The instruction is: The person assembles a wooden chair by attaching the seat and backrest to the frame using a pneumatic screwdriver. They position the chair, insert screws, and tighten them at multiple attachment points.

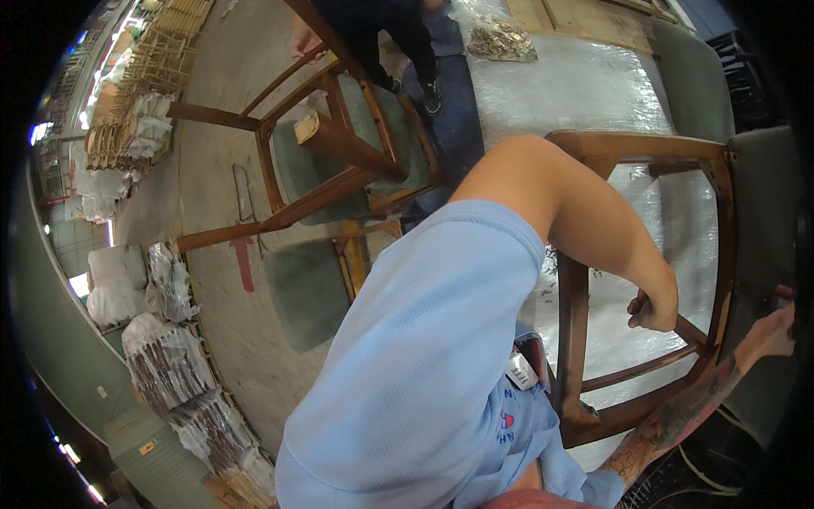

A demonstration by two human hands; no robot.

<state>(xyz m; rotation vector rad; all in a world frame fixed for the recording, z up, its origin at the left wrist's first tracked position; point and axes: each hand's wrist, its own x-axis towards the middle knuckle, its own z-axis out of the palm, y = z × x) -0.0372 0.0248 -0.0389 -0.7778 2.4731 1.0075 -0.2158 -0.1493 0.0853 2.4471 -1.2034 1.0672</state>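
A brown wooden chair frame (574, 327) stands on edge in front of me, joined to a dark grey padded panel (761, 191) on its right. My left arm bends over the frame, and my left hand (655, 313) is closed inside its opening, close to a wooden crossbar (632, 371). What its fingers hold, if anything, is hidden. Farther right, my right hand (770, 329) rests against the padded panel with its fingers curled; shadow near the picture's rim obscures what they grip. Small dark pieces, perhaps screws (549, 276), lie on the plastic-wrapped surface (560, 93) beneath.
A bag of small metal parts (502, 40) lies on the far side of the wrapped surface. Leftward, another person (365, 21) stands by an upturned wooden chair (326, 144) with a grey seat. A grey padded seat (307, 293) is below it. Wrapped stacks of furniture (174, 365) line the left.
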